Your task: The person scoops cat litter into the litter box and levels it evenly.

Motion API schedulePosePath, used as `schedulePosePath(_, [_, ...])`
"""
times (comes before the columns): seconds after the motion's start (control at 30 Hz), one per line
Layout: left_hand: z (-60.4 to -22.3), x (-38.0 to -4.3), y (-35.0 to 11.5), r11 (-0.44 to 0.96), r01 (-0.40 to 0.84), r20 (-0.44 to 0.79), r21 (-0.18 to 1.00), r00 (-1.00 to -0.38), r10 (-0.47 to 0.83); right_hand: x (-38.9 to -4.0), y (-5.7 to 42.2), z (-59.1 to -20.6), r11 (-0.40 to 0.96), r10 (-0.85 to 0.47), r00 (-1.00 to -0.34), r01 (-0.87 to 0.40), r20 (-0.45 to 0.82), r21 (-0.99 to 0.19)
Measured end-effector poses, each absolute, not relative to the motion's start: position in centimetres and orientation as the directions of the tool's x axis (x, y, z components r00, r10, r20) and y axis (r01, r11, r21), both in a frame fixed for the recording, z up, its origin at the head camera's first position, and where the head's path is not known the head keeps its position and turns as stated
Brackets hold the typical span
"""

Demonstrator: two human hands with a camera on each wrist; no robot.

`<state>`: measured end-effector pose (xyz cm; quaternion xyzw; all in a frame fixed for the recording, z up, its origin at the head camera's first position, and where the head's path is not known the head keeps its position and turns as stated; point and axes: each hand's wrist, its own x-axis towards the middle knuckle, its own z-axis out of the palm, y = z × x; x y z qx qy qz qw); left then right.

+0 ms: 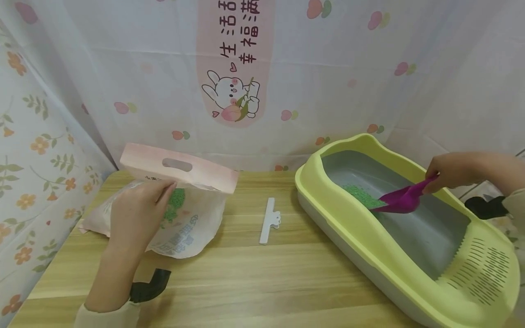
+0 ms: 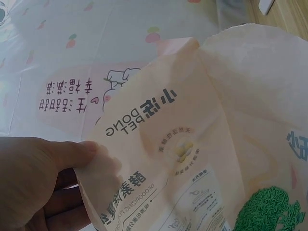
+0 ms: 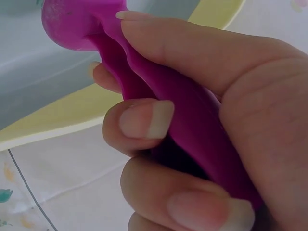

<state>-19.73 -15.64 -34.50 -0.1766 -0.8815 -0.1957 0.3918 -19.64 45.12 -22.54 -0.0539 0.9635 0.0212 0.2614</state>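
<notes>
My left hand (image 1: pixel 137 214) pinches the edge of an opened pink-white litter bag (image 1: pixel 180 237) lying on the table. Green litter pellets (image 2: pixel 264 211) show inside the bag, and its top strip with a handle slot (image 1: pixel 217 177) stands raised. At the right, my right hand (image 1: pixel 451 171) grips the handle of a purple litter scoop (image 1: pixel 404 200). The scoop tilts down inside a yellow-and-grey litter box (image 1: pixel 344 223), its front edge at a small heap of green pellets (image 1: pixel 357 193) on the grey floor. Fingers and thumb wrap the handle (image 3: pixel 192 125) in the right wrist view.
Between bag and box, a white sealing clip (image 1: pixel 268 222) lies on the wooden table (image 1: pixel 254 282). A printed curtain (image 1: pixel 164 68) hangs behind the table's back edge. The litter box has a slotted step (image 1: pixel 488 269) at its near right end.
</notes>
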Motion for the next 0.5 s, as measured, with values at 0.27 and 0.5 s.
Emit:
schedulePosePath(0.27, [-34.5,-19.7,-15.7,0.861,0.464,0.754,0.21,-0.638,0.16,-19.5,45.0,-21.2,0.997,-0.07,-0.809,-0.05,-0.583,-0.05])
schedulePosePath(0.5, [-34.3,-19.5,-15.9,0.865,0.453,0.748,0.215,-0.646,0.152,-19.5,44.6,-19.6,0.999,-0.039,-0.798,-0.022,-0.601,-0.035])
